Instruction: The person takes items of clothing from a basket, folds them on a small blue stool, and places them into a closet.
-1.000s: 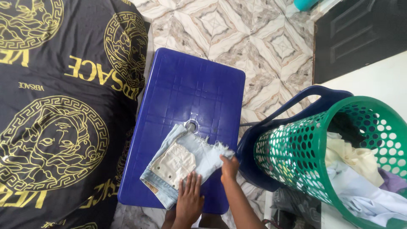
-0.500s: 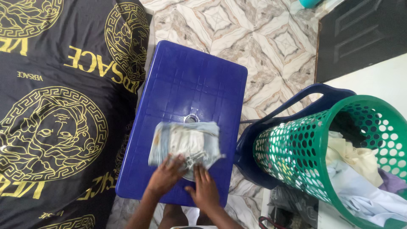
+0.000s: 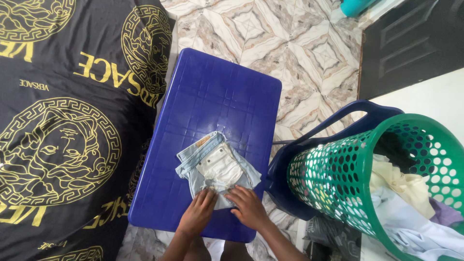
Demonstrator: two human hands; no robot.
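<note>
A small pair of light blue denim shorts [image 3: 217,166] lies on the blue plastic table [image 3: 212,106], near the edge closest to the person. The shorts are folded into a small bundle, with the waistband up top and a white pocket lining showing. The fold looks nearly done, though the edges are a bit uneven.

The left hand [image 3: 197,215] lies flat on the lower edge of the shorts, fingers spread, pressing down. The right hand [image 3: 249,207] lies flat just beside it, also on the lower edge. Neither hand has a grip on the cloth; both are open and only press.

To the right, a green laundry basket [image 3: 338,179] with round holes leans on a dark blue chair [image 3: 333,121]. It has more clothes [image 3: 406,193] in it, so there looks to be plenty left to fold. A black bed cover [image 3: 63,121] with gold patterns is on the left. No stack of folded clothes is in view.
</note>
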